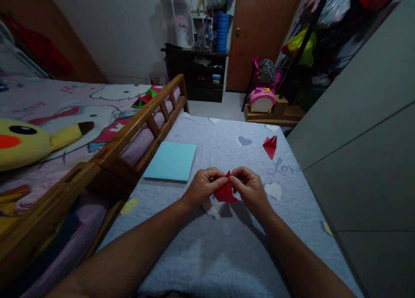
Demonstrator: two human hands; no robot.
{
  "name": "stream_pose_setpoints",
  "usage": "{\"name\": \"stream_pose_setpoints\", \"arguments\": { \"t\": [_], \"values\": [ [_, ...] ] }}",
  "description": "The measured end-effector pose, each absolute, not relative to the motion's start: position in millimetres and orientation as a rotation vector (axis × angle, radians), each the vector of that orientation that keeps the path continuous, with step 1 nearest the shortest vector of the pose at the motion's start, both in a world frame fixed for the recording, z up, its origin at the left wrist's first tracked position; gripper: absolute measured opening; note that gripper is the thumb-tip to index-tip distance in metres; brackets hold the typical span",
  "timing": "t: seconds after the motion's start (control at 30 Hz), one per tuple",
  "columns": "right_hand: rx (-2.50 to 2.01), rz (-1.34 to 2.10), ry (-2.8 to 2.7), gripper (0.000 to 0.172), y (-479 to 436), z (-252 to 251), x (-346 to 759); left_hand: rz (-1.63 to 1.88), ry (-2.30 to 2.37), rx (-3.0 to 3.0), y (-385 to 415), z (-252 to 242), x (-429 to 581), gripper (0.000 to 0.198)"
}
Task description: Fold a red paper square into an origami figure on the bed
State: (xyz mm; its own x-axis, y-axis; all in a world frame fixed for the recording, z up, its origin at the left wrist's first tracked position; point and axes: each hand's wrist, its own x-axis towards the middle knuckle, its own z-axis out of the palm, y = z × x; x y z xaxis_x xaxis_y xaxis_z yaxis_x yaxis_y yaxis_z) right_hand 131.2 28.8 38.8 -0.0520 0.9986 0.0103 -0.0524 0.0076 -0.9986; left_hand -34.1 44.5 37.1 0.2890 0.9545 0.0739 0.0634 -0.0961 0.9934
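Note:
A piece of folded red paper [224,194] is held between my two hands, just above the light-blue bedspread. My left hand [205,185] pinches its upper left side between thumb and fingers. At its upper right, the thumb and fingertips of my right hand [251,186] close on a pointed fold. The lower edge of the paper hangs free, and my fingers hide part of the top. Another folded red paper piece [270,147] lies on the bedspread farther off to the right. To the left of my hands rests a stack of light-blue square paper [171,161].
A wooden bed rail [139,125] runs along the left, with a yellow plush toy [29,140] beyond it. Tall pale cabinet doors [363,160] border the bedspread [207,255] on the right. A dark cabinet [194,75] and a pink toy case [262,101] stand at the back.

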Motion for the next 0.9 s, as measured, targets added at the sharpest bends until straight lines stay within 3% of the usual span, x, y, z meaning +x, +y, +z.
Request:
{"name": "stream_pose_setpoints", "arguments": {
  "t": [0.9],
  "values": [
    [-1.14,1.154,-1.35,0.015,27.6,37.9,128.5,1.05,0.989,1.238,43.0,31.8,-30.9,0.021]
  ]
}}
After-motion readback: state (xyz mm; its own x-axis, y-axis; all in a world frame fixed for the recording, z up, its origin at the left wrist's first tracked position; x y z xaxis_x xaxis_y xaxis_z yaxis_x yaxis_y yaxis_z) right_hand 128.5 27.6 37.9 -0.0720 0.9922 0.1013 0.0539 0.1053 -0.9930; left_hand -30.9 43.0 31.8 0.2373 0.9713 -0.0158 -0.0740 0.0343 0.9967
